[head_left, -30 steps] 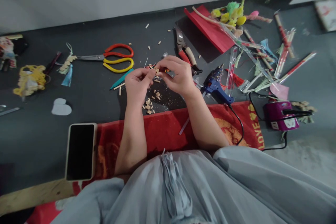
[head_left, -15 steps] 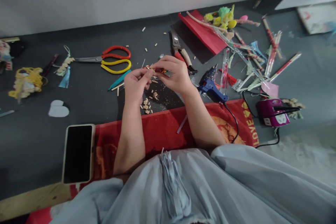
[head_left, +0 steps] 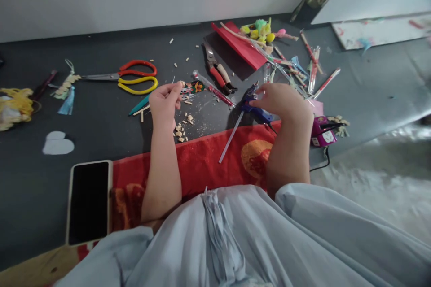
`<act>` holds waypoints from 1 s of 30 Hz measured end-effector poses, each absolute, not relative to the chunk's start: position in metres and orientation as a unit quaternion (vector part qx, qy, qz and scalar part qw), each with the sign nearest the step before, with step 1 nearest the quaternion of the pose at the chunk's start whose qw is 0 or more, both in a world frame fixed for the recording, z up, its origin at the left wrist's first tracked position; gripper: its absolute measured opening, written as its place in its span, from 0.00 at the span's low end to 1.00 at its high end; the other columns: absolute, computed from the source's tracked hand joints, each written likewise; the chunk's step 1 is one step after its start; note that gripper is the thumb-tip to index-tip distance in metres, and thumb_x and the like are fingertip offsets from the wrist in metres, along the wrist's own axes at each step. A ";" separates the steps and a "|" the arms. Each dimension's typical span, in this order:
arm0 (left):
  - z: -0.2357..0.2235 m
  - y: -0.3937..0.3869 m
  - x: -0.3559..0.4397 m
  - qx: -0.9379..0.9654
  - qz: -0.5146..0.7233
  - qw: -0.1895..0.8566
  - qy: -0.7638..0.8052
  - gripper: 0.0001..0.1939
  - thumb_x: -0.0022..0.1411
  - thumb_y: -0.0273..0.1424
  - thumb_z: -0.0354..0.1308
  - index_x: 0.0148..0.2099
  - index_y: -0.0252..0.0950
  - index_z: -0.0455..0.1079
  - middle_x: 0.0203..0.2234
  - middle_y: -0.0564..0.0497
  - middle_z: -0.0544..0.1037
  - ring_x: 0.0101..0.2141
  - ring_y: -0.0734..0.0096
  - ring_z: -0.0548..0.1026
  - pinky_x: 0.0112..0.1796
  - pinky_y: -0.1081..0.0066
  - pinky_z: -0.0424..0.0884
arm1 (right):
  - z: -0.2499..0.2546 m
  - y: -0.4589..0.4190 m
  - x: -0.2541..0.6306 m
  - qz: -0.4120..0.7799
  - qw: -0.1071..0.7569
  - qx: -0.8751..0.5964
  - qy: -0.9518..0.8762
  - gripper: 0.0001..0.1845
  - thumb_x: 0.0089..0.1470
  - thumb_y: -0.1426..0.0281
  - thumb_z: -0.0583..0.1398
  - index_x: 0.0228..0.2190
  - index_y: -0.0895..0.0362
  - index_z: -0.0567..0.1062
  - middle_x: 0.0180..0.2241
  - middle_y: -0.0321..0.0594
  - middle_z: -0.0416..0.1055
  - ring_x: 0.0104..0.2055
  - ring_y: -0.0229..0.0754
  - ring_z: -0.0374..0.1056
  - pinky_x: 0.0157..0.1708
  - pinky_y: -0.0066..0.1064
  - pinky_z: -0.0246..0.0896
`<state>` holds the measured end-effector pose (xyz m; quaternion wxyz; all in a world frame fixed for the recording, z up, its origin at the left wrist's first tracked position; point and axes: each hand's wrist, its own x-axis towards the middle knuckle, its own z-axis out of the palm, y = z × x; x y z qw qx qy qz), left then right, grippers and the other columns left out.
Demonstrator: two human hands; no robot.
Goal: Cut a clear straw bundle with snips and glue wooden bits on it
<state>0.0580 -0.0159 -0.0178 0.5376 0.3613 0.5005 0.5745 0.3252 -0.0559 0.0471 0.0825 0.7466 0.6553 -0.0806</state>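
Note:
My left hand (head_left: 164, 102) is closed in a pinch on a small pale wooden bead (head_left: 182, 84), held above the table. My right hand (head_left: 283, 101) is at a blue hot glue gun (head_left: 261, 114), thumb and fingers around its body, which still lies on the table. A clear glue stick (head_left: 230, 138) slants from the gun's rear over the red cloth. Beside my left hand lie several thin pins (head_left: 188, 97) and a dark flowered piece (head_left: 198, 86). Below them is a loose heap of wooden bits (head_left: 180, 132).
Scissors (head_left: 138, 69) with red and yellow handles lie left, pliers (head_left: 218, 71) behind. A phone (head_left: 90, 202) rests on the near left. Red paper (head_left: 240, 47), wrapped sticks (head_left: 314, 69) and a purple power block (head_left: 321, 132) with its cable occupy the right. Red cloth (head_left: 202, 161) covers the front edge.
My right hand has left my left hand and moved right to the glue gun. My left hand keeps its pinch. The view has turned slightly right.

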 end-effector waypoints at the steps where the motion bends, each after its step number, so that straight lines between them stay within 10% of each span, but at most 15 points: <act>1: -0.018 -0.016 0.058 0.357 0.580 0.538 0.497 0.15 0.44 0.42 0.68 0.24 0.37 0.71 0.11 0.59 0.64 0.12 0.87 0.57 0.13 0.78 0.52 | 0.044 -0.063 0.329 -0.073 0.109 0.752 0.646 0.21 0.48 0.60 0.62 0.41 0.60 0.76 0.36 0.51 0.76 0.40 0.55 0.71 0.38 0.41 0.63; 14: -0.022 -0.015 0.057 0.363 0.587 0.530 0.493 0.16 0.45 0.45 0.67 0.24 0.38 0.70 0.12 0.59 0.64 0.12 0.86 0.56 0.14 0.75 0.50 | 0.031 -0.086 0.343 -0.104 0.086 0.726 0.675 0.16 0.53 0.63 0.55 0.38 0.59 0.75 0.34 0.49 0.75 0.36 0.50 0.70 0.33 0.35 0.59; 30: -0.011 -0.020 0.055 0.281 0.581 0.637 0.421 0.15 0.41 0.41 0.70 0.24 0.37 0.72 0.12 0.59 0.63 0.13 0.87 0.55 0.14 0.77 0.51 | 0.010 -0.074 0.270 -0.467 -0.452 0.491 0.580 0.17 0.53 0.59 0.54 0.42 0.53 0.69 0.24 0.33 0.64 0.24 0.37 0.63 0.30 0.34 0.63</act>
